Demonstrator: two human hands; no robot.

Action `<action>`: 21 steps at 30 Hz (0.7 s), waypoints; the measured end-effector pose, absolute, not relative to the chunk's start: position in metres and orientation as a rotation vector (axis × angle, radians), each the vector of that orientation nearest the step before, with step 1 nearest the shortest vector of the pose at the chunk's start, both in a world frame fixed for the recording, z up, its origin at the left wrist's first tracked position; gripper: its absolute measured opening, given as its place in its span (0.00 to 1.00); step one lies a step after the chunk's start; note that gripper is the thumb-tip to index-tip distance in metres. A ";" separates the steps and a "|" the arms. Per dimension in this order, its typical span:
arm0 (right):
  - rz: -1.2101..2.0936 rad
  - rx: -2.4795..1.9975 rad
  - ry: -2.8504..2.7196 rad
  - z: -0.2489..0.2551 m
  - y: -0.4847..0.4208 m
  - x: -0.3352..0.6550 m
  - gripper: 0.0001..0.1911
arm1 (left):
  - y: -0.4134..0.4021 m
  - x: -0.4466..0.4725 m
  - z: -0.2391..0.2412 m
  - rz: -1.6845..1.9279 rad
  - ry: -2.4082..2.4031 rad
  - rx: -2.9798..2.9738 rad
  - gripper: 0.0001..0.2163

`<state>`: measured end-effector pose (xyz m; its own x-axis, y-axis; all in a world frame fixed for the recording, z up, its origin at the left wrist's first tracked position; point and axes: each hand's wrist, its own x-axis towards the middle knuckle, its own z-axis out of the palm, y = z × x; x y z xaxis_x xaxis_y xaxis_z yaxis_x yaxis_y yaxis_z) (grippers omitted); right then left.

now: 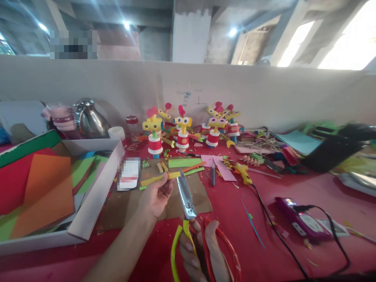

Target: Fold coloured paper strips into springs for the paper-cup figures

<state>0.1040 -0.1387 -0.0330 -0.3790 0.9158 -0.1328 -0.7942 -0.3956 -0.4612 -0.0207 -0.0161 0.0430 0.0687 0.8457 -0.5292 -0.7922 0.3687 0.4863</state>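
My left hand [155, 197] pinches one end of a yellow paper strip [173, 175] between thumb and fingers, above a brown cardboard sheet [202, 199]. My right hand [199, 254] is closed through the yellow and red handles of a pair of scissors [185, 197]. The steel blades point up toward the strip's right end and touch it. More cut strips, green [180, 162] and yellow [151, 181], lie on the cardboard just beyond my hands.
An open white box [94, 201] of coloured paper sheets sits at left. Several paper-cup figures [182, 135] stand at the back by the wall, near a steel kettle [89, 119]. A yellow glue gun [242, 172] with black cord and a purple device [302, 223] lie right on the red table [264, 203].
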 end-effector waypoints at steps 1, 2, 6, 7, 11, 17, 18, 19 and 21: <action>1.932 -0.472 -0.417 -0.031 -0.139 0.109 0.33 | -0.015 -0.023 0.043 1.258 0.864 0.076 0.05; 1.894 -0.519 -0.448 -0.027 -0.140 0.116 0.33 | -0.013 -0.025 0.043 1.287 0.877 0.079 0.05; 1.458 -0.994 -0.612 -0.004 -0.143 0.160 0.27 | -0.011 -0.028 0.038 1.347 0.904 0.330 0.04; 1.353 -1.097 -0.639 0.001 -0.143 0.173 0.23 | -0.012 -0.027 0.035 1.300 0.922 0.439 0.03; 0.819 -1.694 -1.008 0.006 -0.133 0.219 0.24 | -0.019 -0.018 0.020 1.015 1.065 0.873 0.10; 0.063 -2.368 -1.559 0.003 -0.115 0.241 0.19 | -0.018 -0.012 0.012 0.945 1.192 1.020 0.15; 0.024 -2.429 -1.599 0.005 -0.113 0.240 0.18 | -0.017 -0.012 0.013 0.960 1.181 1.000 0.14; 0.010 -2.490 -1.626 0.009 -0.112 0.239 0.18 | -0.016 -0.012 0.014 0.959 1.170 0.995 0.13; -0.019 -2.586 -1.671 0.019 -0.110 0.237 0.18 | -0.016 -0.013 0.016 0.963 1.167 0.988 0.12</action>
